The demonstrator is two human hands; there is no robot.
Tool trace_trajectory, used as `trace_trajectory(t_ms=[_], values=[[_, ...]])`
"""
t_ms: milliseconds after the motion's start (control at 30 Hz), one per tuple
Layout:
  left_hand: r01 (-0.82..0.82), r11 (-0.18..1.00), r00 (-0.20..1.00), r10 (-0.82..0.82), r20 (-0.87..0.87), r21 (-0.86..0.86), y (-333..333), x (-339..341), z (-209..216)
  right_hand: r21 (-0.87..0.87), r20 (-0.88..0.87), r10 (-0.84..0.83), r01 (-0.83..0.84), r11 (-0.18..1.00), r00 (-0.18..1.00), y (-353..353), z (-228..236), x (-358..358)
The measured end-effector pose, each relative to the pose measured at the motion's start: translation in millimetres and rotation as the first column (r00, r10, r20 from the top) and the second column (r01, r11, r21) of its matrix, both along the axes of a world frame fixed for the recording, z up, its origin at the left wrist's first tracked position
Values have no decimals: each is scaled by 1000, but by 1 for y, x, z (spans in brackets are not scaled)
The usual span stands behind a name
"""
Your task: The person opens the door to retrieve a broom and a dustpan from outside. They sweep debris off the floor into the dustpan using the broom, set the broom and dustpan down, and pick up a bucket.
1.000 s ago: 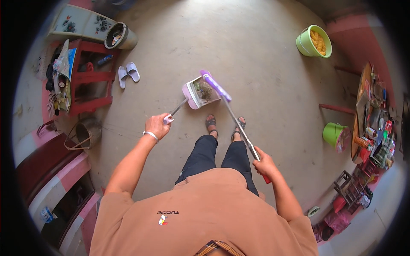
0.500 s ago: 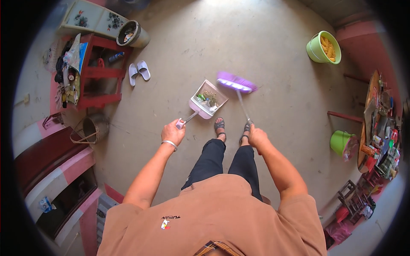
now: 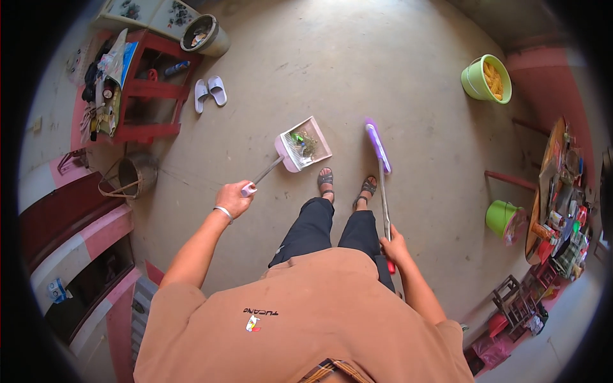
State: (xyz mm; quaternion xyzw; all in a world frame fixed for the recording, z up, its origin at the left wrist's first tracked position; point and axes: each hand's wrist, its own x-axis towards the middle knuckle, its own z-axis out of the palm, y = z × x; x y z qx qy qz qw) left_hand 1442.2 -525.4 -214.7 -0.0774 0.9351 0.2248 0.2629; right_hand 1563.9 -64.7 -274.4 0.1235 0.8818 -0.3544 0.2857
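My left hand (image 3: 235, 200) is closed round the handle of a pale pink dustpan (image 3: 292, 161), whose pan faces right on the floor ahead of my feet. Green and brown plant scraps (image 3: 305, 144) lie inside the pan. In my right hand (image 3: 394, 245) is the grey stick of a purple broom (image 3: 378, 145), gripped a little above its red end. The broom head sits right of the dustpan, apart from it, ahead of my right sandal (image 3: 365, 189).
Grey slippers (image 3: 217, 90) lie on the floor beside a red wooden stand (image 3: 148, 106). A waste bin (image 3: 214, 43) stands behind them and a basket (image 3: 142, 173) nearer. At right are a green bucket of corn cobs (image 3: 474, 79), another green bucket (image 3: 499, 216) and a cluttered table (image 3: 550, 185).
The broom head has swung right, away from the dustpan, and turned lengthwise. My right hand has drawn back toward my body. My left hand has moved left, and the dustpan has turned to face right.
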Motion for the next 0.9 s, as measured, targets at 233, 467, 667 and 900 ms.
trace_trajectory(t_ms=[233,467,667,900], values=[[40,988,998,-46,-34,-149,18,-3,-9,-139,521,1,84,987,853,-78,-6,-53],[-260,965,944,247,-217,-33,-3,21,5,-280,579,37,157,947,814,-50,76,-123],[-642,767,759,637,-137,13,8,15,-5,-107,373,55,-16,994,926,-42,58,-285],[-596,800,803,595,-47,-65,36,-41,-18,28,223,131,-141,990,966,-84,-57,-458]])
